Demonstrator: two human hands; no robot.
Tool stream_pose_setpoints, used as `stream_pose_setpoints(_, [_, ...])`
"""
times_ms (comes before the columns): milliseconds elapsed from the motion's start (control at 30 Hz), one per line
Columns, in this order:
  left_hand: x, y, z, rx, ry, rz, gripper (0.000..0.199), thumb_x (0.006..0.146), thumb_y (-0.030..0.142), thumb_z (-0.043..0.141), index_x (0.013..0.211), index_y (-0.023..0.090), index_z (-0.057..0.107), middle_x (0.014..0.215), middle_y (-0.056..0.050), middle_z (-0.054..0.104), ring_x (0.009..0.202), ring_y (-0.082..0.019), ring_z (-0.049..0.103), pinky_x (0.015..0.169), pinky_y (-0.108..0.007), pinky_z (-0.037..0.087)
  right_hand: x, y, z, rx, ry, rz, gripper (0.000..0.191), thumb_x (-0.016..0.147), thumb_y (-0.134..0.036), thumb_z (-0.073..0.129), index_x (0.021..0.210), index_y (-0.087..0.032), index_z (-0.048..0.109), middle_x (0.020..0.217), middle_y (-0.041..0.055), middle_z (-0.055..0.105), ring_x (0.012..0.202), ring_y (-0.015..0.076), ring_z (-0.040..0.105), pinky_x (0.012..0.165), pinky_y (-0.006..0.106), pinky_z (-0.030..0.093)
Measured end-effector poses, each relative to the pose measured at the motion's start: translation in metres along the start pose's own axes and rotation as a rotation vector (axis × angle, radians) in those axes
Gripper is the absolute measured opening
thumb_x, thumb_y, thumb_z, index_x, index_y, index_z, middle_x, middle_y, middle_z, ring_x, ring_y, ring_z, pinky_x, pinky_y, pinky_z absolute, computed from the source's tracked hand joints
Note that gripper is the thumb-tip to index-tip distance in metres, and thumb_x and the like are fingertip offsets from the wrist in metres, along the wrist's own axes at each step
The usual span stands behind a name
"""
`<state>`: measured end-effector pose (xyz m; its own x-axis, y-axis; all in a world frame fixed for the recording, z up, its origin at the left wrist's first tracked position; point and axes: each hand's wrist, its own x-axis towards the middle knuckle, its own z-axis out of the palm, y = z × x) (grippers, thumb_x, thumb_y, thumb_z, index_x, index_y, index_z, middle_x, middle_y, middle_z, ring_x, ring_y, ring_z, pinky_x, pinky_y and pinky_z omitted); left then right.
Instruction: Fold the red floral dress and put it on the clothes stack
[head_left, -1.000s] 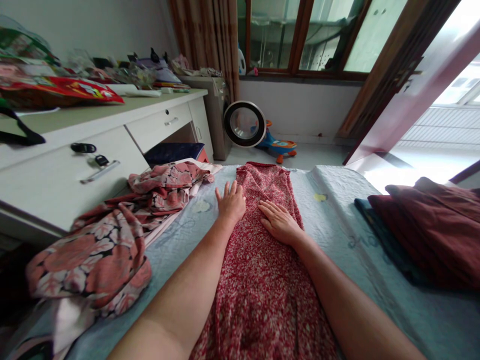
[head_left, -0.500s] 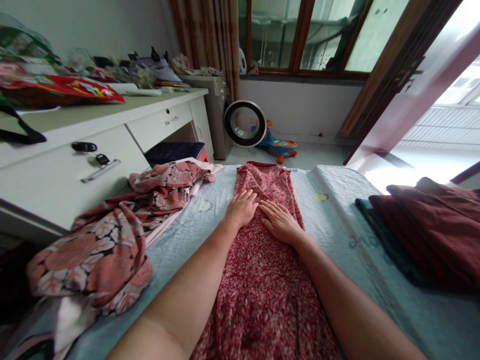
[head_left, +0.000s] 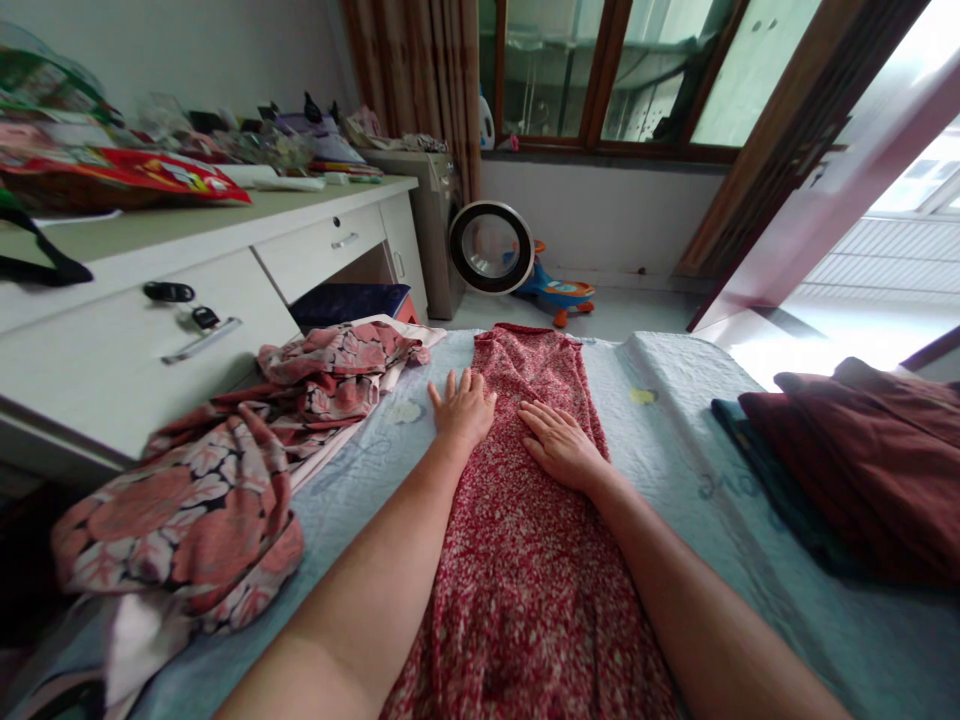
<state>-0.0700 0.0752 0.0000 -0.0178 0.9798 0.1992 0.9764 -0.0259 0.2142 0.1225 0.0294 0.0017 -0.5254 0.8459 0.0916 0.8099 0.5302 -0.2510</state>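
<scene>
While I follow this remotely through the head camera, I have the red-and-white speckled garment straight ahead, laid lengthwise on the pale blue cover, its narrower far end near the cover's far edge and its near end running out of view between the forearms. I take that central placing as deliberate: both side edges lie within easy reach. My left hand has its fingers fanned at the garment's left edge, thumb side over the fabric and the outer fingers over the cover; it grips nothing, though how firmly it presses I cannot tell. My right hand lies flat across the fabric towards the right edge, fingers extended and close together, also gripping nothing. For a limp, soft-looking fabric, I judge, flat hands suit better than a pinch, since they spread the pressure without bunching it. The crumpled floral cloth sits well off to the left, and the folded dark red clothes lie to the right over a dark teal cloth; that separation probably keeps loose and folded pieces from mixing. Beyond the floral cloth stands the cluttered worktop, and past it the washing machine, its round door swung wide.
</scene>
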Motion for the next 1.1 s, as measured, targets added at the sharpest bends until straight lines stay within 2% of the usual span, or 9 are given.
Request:
stream_pose_setpoints(67, [-0.001,0.006,-0.003,-0.046,0.116,0.102,0.044,0.098,0.031,0.036,0.137,0.019,0.052,0.156,-0.01,0.04,0.146,-0.029,0.03,0.119,-0.058,0.022,0.0,0.0,0.0,0.0,-0.001,-0.002,0.052,0.099,-0.036,0.038,0.149,-0.022,0.041,0.158,0.0046,0.035,0.146,0.0194,0.03,0.12,0.043,0.022])
stream_pose_setpoints(133, [-0.003,0.013,-0.004,-0.136,0.15,0.243,0.043,0.097,0.021,0.033,0.135,0.016,0.054,0.153,-0.009,0.044,0.143,-0.022,0.036,0.119,-0.044,0.03,0.001,0.001,0.001,0.001,0.0,-0.003,0.052,0.1,-0.037,0.038,0.149,-0.022,0.041,0.158,0.0048,0.035,0.146,0.0199,0.03,0.12,0.044,0.022])
stream_pose_setpoints(200, [-0.004,0.02,0.0,-0.218,0.094,0.35,0.044,0.096,0.016,0.032,0.133,0.015,0.056,0.147,-0.009,0.051,0.138,-0.018,0.044,0.116,-0.034,0.036,0.001,0.002,0.002,0.0,0.011,-0.004,0.052,0.1,-0.038,0.037,0.149,-0.022,0.042,0.157,0.0053,0.036,0.146,0.0201,0.031,0.12,0.044,0.022])
stream_pose_setpoints(267, [-0.005,0.023,0.007,-0.245,0.002,0.398,0.043,0.095,0.014,0.033,0.13,0.015,0.058,0.141,-0.008,0.058,0.132,-0.016,0.05,0.114,-0.031,0.039,0.001,0.002,0.003,0.0,0.024,-0.007,0.051,0.1,-0.039,0.036,0.148,-0.021,0.043,0.157,0.006,0.038,0.145,0.0195,0.032,0.12,0.043,0.023])
stream_pose_setpoints(367, [-0.005,0.02,0.017,-0.199,-0.084,0.407,0.043,0.095,0.014,0.035,0.131,0.015,0.058,0.14,-0.008,0.058,0.133,-0.017,0.05,0.116,-0.032,0.036,0.002,0.003,0.004,0.002,0.027,-0.009,0.05,0.1,-0.038,0.036,0.147,-0.022,0.043,0.156,0.0062,0.038,0.145,0.0189,0.032,0.12,0.043,0.023])
stream_pose_setpoints(567, [-0.001,0.011,0.021,-0.093,-0.111,0.364,0.045,0.1,0.029,0.033,0.142,0.018,0.048,0.152,-0.008,0.045,0.142,-0.02,0.039,0.119,-0.038,0.029,0.001,0.001,0.002,0.007,0.01,-0.001,0.052,0.1,-0.037,0.037,0.149,-0.022,0.041,0.158,0.0059,0.036,0.146,0.0189,0.03,0.12,0.043,0.021])
stream_pose_setpoints(867, [0.001,0.008,0.015,-0.029,-0.183,0.102,0.064,0.098,0.058,0.026,0.151,0.023,0.036,0.163,-0.011,0.024,0.15,-0.029,0.023,0.119,-0.054,0.02,0.0,-0.001,-0.001,0.005,0.004,0.014,0.053,0.099,-0.036,0.038,0.15,-0.021,0.04,0.158,0.0056,0.036,0.147,0.0202,0.029,0.12,0.043,0.023])
stream_pose_setpoints(1000, [-0.001,0.009,0.008,-0.019,-0.132,0.05,0.061,0.097,0.056,0.03,0.149,0.024,0.037,0.16,-0.013,0.032,0.148,-0.029,0.025,0.118,-0.058,0.019,0.0,-0.001,-0.002,0.003,0.0,0.015,0.053,0.099,-0.035,0.039,0.15,-0.022,0.04,0.158,0.0054,0.036,0.147,0.0204,0.029,0.12,0.044,0.023])
stream_pose_setpoints(1100, [-0.004,0.012,-0.002,-0.032,0.021,0.135,0.047,0.1,0.041,0.033,0.14,0.021,0.047,0.147,-0.013,0.05,0.138,-0.027,0.042,0.115,-0.049,0.031,0.0,-0.001,-0.001,0.003,0.003,0.012,0.053,0.099,-0.035,0.038,0.15,-0.022,0.041,0.158,0.0048,0.036,0.146,0.0202,0.03,0.12,0.044,0.023])
